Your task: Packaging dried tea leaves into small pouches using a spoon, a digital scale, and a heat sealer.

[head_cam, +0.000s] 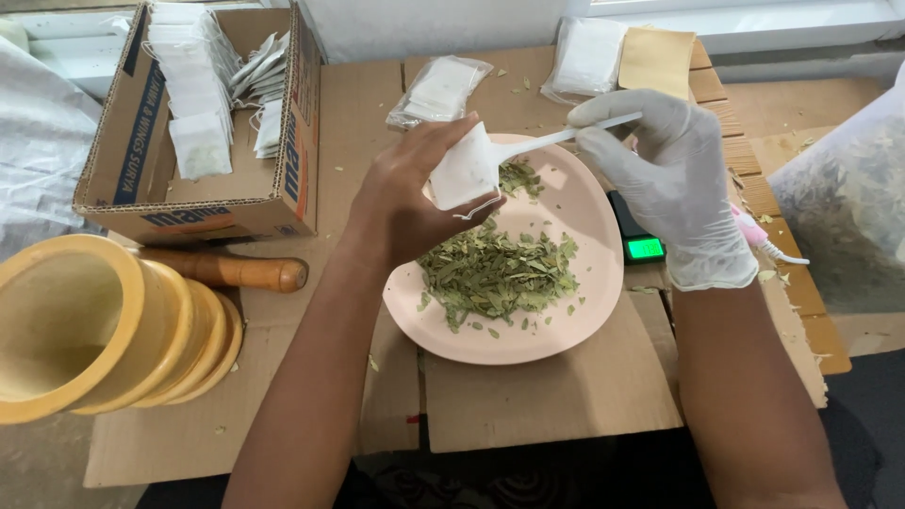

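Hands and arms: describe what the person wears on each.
The right hand wears a thin, whitish disposable glove, wrinkled and ending at the wrist. The left hand is ungloved. Both forearms are bare: no sleeves, watch or jewellery show.

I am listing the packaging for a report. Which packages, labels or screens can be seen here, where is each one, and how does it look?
Cardboard box: upper left, brown, open, red and blue print, full of white sachets.
Clear bags: behind the pink plate, holding white sachets.
Tan pouch: top right, flat.
Scale screen: right of plate, small, glowing green.
White sachet: in left hand.
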